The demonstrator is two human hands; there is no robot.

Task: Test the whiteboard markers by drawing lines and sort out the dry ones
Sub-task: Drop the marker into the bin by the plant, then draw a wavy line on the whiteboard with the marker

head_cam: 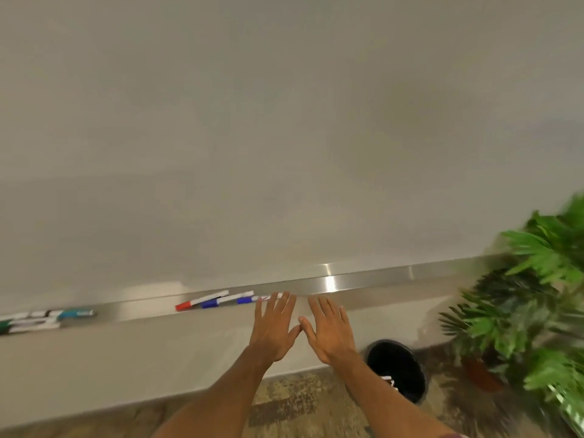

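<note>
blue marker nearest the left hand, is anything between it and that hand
Nothing visible. The left hand, fingers straight, reaches the tray right at the nearest blue marker, fingertips overlapping its white end. The right hand lies beside it.

Down on the mottled brown floor point(284, 403) a round black bin point(398, 368) stands by the pale wall point(126, 358), something white lying inside it, and just right of it a leafy green plant point(543, 279) in a reddish pot point(480, 374).

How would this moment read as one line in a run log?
left hand: open, fingertips near markers | right hand: open, empty | markers: lying on tray | whiteboard: no lines visible | bin: on floor
</note>
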